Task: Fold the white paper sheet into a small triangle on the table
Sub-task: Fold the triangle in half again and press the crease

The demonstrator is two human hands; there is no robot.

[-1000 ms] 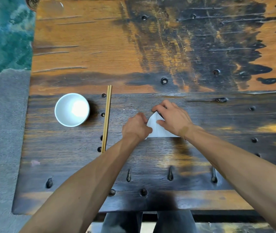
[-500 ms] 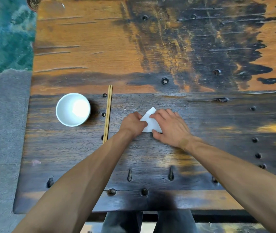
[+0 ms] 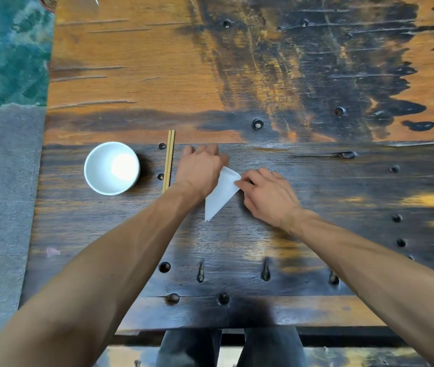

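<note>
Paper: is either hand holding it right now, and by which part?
Yes. The right hand pinches the folded white paper at its right corner. The left hand covers its upper left edge; whether that hand grips it cannot be told.

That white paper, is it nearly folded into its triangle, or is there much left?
Nearly. The white paper already lies on the table as a narrow triangle pointing toward the person. In hand: the left hand rests on its far corner, and the right hand pinches its right corner. Probably left: one smaller fold or a final crease.
</note>
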